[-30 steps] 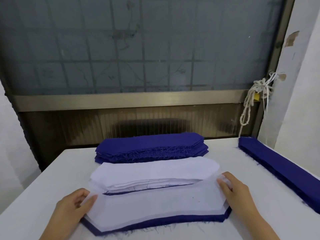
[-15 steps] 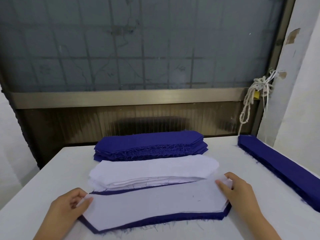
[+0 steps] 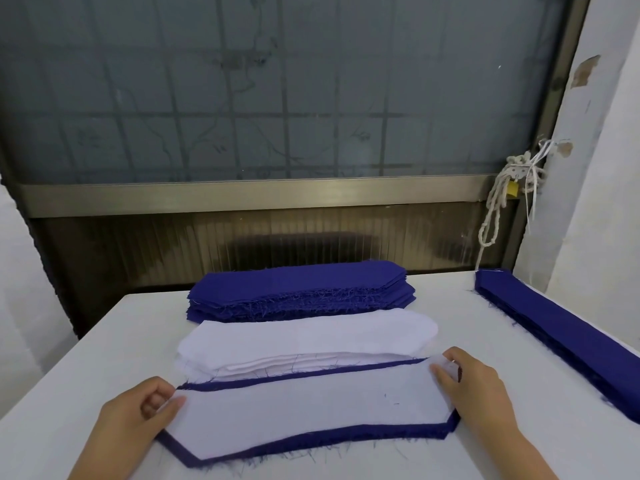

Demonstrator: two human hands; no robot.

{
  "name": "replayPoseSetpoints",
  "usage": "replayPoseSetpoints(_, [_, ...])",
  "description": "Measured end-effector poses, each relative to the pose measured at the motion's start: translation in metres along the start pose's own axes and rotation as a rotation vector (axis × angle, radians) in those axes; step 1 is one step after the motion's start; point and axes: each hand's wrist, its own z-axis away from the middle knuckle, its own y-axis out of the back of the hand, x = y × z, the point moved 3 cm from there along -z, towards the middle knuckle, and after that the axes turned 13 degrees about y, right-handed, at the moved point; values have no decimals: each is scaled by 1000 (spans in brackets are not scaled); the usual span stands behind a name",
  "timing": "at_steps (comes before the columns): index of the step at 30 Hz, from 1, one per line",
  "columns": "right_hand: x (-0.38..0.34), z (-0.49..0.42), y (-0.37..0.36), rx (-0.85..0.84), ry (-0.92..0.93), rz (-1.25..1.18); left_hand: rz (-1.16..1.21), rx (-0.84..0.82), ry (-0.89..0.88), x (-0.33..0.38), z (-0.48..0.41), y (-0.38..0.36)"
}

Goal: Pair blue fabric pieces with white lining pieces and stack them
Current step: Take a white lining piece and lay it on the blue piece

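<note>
**A white piece lies on a blue piece, with a hand at each end**

The white lining piece (image 3: 304,407) lies flat on top of a blue fabric piece (image 3: 311,441) at the front of the table (image 3: 69,368), right in front of the person. The blue one is a bit bigger, so a thin blue edge shows along the back, the front and the slanted ends.

The left hand (image 3: 138,415) is at the left tip of the white piece. Its thumb lies on top and its fingers are curled in, so it pinches that tip. The right hand (image 3: 474,389) is at the right end. It pinches the white corner too, and a bit of white peeks out between its thumb and fingers.

Just behind this pair sits a pile of white lining pieces (image 3: 304,336) with round ends. Its front edge touches the back edge of the blue piece. Behind that, touching the white pile, is a thick pile of blue pieces (image 3: 298,287) with fuzzy threads on the edges.

Well off to the right lies a long, thin pile of blue strips (image 3: 561,341), running along the table edge by the white wall (image 3: 609,161).

Past the table is a big cloudy window (image 3: 277,88) with bars behind it. A knotted white rope (image 3: 498,206) hangs at its right side.
</note>
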Motion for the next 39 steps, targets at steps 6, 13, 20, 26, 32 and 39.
replayPoseSetpoints(6, [-1,2,0,29,-24,-13,-8,24,27,-6,-2,-2])
replayPoseSetpoints(13, [-1,2,1,50,-49,26,-11,33,101,-11,-7,-4])
replayPoseSetpoints(20, [1,4,2,90,-53,36,-43,39,96,-13,-10,-3])
replayPoseSetpoints(26, [3,3,3,133,-40,122,-83,11,87,-8,-11,-1])
replayPoseSetpoints(32, [-9,-1,2,159,222,108,-14,74,11,14,3,-1])
replayPoseSetpoints(39, [-24,7,-9,-180,394,-114,-171,-115,12,36,13,-2])
